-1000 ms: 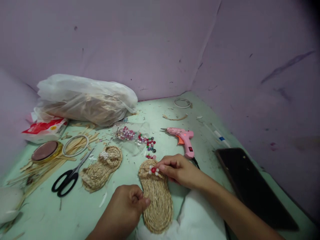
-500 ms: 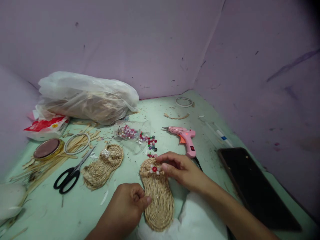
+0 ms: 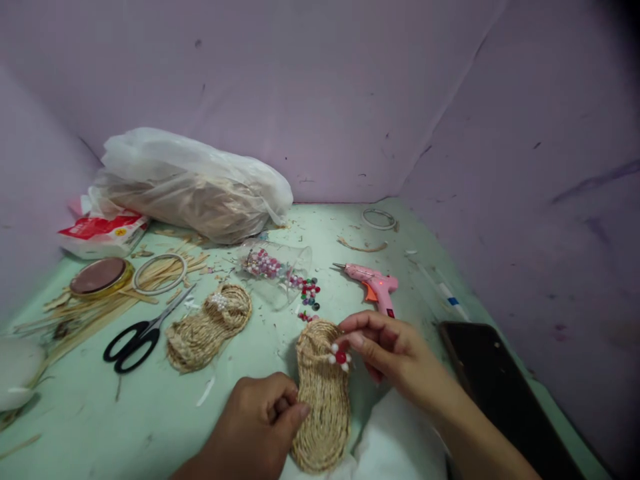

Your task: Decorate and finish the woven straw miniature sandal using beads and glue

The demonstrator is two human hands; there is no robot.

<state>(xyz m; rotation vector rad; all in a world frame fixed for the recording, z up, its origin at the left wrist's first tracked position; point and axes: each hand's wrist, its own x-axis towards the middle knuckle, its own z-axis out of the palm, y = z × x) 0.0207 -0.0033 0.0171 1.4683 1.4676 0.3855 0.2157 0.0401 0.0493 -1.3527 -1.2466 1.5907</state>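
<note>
A woven straw slipper (image 3: 323, 413) lies lengthwise before me, its toe strap at the far end. My left hand (image 3: 263, 417) is closed, with thumb and fingers gripping the slipper's left edge. At the strap's right side is a bead flower (image 3: 341, 358) with a red centre and white beads around it. My right hand (image 3: 393, 353) has thumb and forefinger pinched at the flower's upper edge; the exact contact is partly hidden. A second straw slipper (image 3: 207, 330), with a white bead cluster on its strap, rests to the left.
Black-handled scissors (image 3: 145, 337) lie at left, near straw strips and a round tin (image 3: 99, 277). A clear cup (image 3: 275, 273) on its side spills beads. Behind stands a stuffed plastic bag (image 3: 195, 190). A pink glue gun (image 3: 373, 280) and a black phone (image 3: 500, 393) are at right.
The bead flower has shifted from the middle of the strap to its right side, along with my right hand. My left hand keeps its grip on the slipper. The view has tilted slightly.
</note>
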